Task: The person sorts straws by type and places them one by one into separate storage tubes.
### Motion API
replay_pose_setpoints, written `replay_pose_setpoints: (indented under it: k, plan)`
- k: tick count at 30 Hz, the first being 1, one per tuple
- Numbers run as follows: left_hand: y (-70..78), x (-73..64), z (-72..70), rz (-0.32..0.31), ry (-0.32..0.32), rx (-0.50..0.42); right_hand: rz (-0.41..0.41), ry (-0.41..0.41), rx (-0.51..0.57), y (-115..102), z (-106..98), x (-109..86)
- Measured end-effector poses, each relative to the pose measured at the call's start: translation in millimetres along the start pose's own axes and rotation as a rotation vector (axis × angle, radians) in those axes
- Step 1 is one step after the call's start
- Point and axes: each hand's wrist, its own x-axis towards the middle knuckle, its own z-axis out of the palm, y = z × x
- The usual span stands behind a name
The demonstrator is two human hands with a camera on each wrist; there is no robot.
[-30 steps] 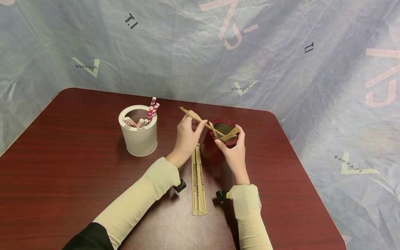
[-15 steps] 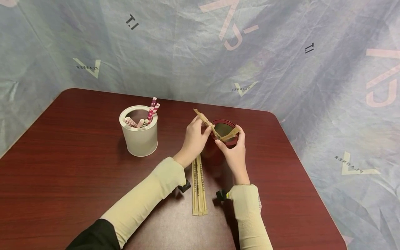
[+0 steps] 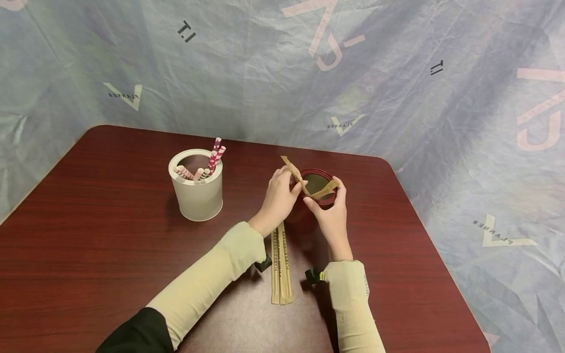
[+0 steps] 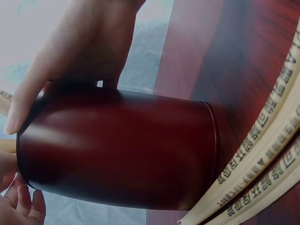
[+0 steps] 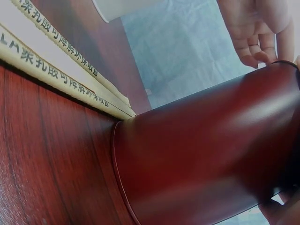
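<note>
A red can (image 3: 317, 182) stands upright on the table, with its dark mouth upward. My left hand (image 3: 280, 193) pinches a tan paper straw wrapper (image 3: 290, 166) at the can's left rim. The wrapper's upper end sticks up past the fingers, and its lower end dips at the mouth. With thumb and fingers spread round the rim, my right hand (image 3: 331, 211) grips the can from the right. A second tan wrapper piece (image 3: 325, 189) slants across the mouth beside those fingers. Several wrapped straws (image 3: 281, 264) lie in front of the can; their printed labels show in both wrist views.
To the left stands a white can (image 3: 198, 198) holding several patterned paper straws (image 3: 214, 157). Behind the dark red table (image 3: 110, 235) hangs a grey printed cloth (image 3: 247, 73).
My left hand has moved right and slightly down with the wrapper, bringing it to the red can's mouth at a steeper tilt. The right hand and the can have stayed put.
</note>
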Motion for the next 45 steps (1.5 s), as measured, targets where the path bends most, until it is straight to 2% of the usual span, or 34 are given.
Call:
replay_pose_setpoints:
  k: [7, 10, 19, 31, 38, 45]
  plan:
    - [-0.8, -1.5, 1.5, 0.022, -0.016, 0.021, 0.014, -0.011, -0.005, -31, -1, -13.3]
    - [-1.1, -2.0, 1.7, 0.032, -0.03, 0.031, 0.012, -0.009, -0.007, -36, -2, -15.7]
    - [-2.7, -3.2, 1.3, 0.009, -0.038, -0.013, 0.019, -0.017, -0.016, -32, -1, -13.0]
    - [-0.9, -5.5, -6.9, 0.014, 0.011, -0.119, 0.001, -0.018, -0.008, -29, 0, -11.3]
    - [-0.8, -10.3, -14.5, 0.032, 0.072, -0.208, -0.028, -0.005, 0.0, -31, 0, -12.0]
    - [-2.3, -16.4, -18.7, 0.028, 0.103, -0.242, -0.033, -0.001, -0.001, -32, -1, -13.4]
